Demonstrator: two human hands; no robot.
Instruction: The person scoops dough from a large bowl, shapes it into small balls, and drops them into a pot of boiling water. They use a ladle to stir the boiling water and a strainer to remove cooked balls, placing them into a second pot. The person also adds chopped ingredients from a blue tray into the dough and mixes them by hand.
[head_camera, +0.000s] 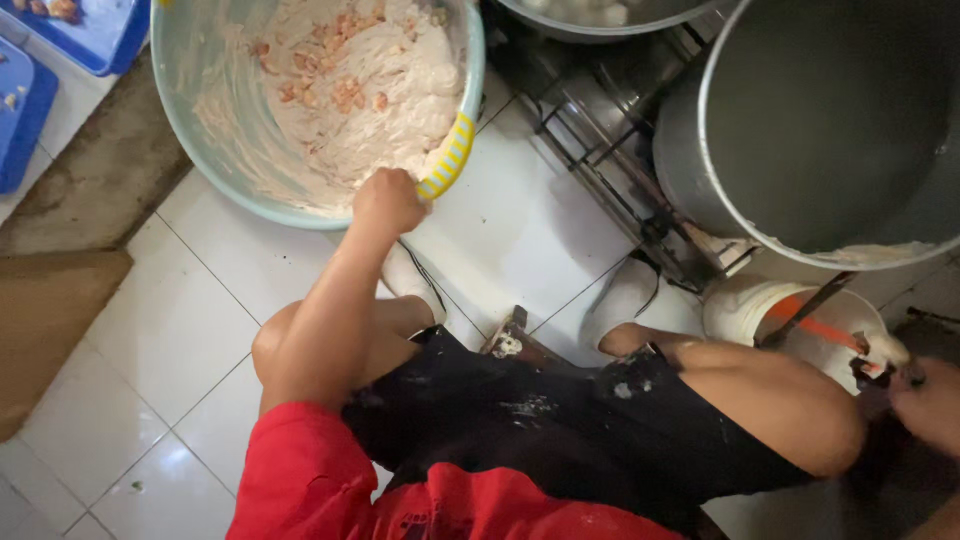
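My left hand (388, 200) is closed on the near rim of a big pale green basin (170, 110), right beside its yellow striped handle (448, 160). The basin sits on the white tiled floor and holds a pale sticky paste (350, 90) with orange bits in it. My right hand (925, 400) is at the far right edge, blurred, beside a white bucket (745, 305). Something smeared with white paste lies by its fingers, and what it grips is unclear. My knees and a black apron fill the lower middle.
A large metal pot (700, 150) stands at the right on a dark metal burner frame (610, 170). Another metal bowl (600, 25) is at the top. Blue trays (100, 40) lie top left, and a brown mat (50, 320) is on the left.
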